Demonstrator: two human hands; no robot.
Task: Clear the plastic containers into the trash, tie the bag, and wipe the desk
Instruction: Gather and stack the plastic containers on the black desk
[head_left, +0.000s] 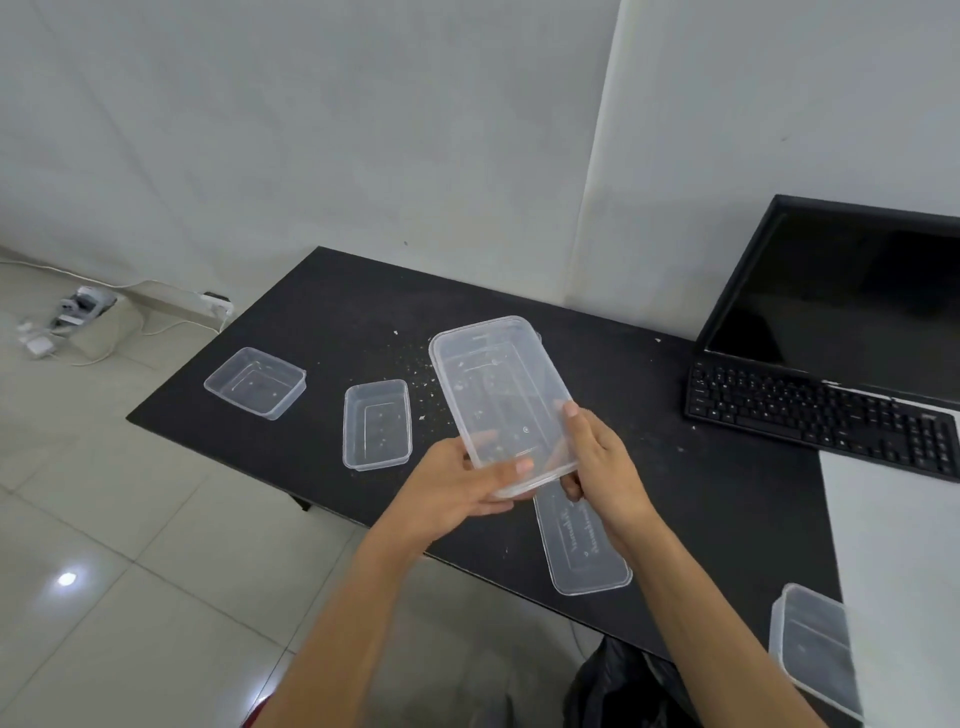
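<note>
Container (493, 395), clear plastic, held over black tabletop (337, 312) w/ your left hand (457, 488) & right hand (602, 467), fingers (511, 467) clamped on its near end.

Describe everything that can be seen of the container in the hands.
The container is clear, thin-looking plastic, rectangular with rounded corners and a rim. It seems empty, apart from a few small specks. It is held tilted above the black desk, its long side pointing away. The left hand grips its near end, thumb on top; the right hand grips its right edge.
</note>
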